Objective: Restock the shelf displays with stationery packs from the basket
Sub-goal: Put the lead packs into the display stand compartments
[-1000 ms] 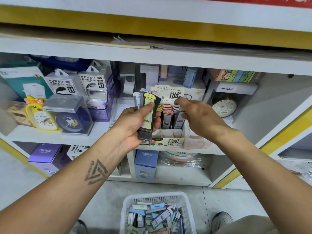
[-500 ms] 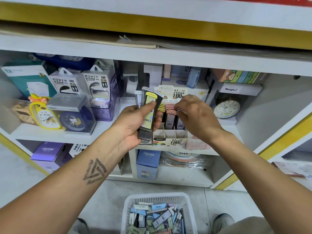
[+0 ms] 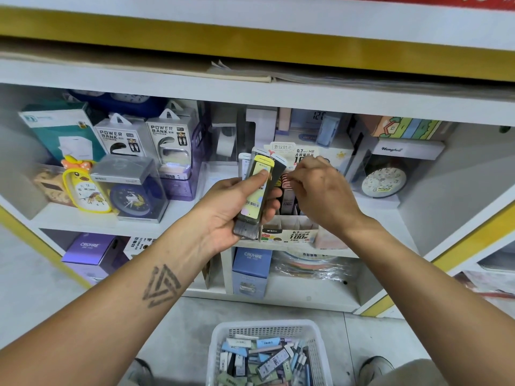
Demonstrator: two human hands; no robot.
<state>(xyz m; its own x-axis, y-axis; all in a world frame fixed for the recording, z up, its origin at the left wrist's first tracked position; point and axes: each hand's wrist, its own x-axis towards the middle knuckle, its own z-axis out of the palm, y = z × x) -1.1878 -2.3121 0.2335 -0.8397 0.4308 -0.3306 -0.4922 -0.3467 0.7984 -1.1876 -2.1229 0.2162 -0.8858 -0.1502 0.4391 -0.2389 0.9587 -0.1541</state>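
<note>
White shelf [image 3: 83, 222] held clocks [image 3: 86, 190], power banks [image 3: 170, 140], lead display box [image 3: 289, 232], grey floor [image 3: 376, 332] bore white basket [image 3: 267, 330]

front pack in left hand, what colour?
Pale yellow with a brighter yellow cap, thumb of the left hand on it; head view.

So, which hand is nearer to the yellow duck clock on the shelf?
Left. The left hand, gripping a stack of packs, is right of the yellow duck clock. The right hand is farther right, at the display box.
</note>
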